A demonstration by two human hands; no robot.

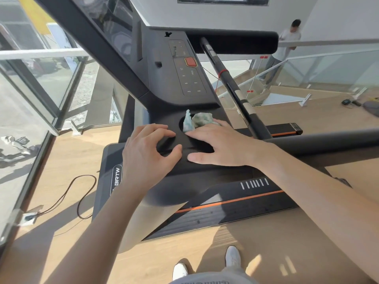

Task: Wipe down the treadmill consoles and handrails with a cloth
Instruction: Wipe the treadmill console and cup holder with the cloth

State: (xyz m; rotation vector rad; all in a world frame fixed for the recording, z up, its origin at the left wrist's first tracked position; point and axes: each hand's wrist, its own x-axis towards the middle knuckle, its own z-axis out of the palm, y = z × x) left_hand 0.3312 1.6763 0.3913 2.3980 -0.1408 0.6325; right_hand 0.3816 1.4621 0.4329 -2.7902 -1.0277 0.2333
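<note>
Green cloth (198, 121) pressed into console (164, 78) cupholder under right hand (221, 144), fingers pinching it; left hand (147, 152) spread, braced. Keypad, handrails (328, 138) likely still unwiped.

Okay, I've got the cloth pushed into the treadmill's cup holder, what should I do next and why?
Probably twist the cloth around inside the cup holder with your right hand: its fingers already press the cloth there, while the left hand steadies on the console.
</note>
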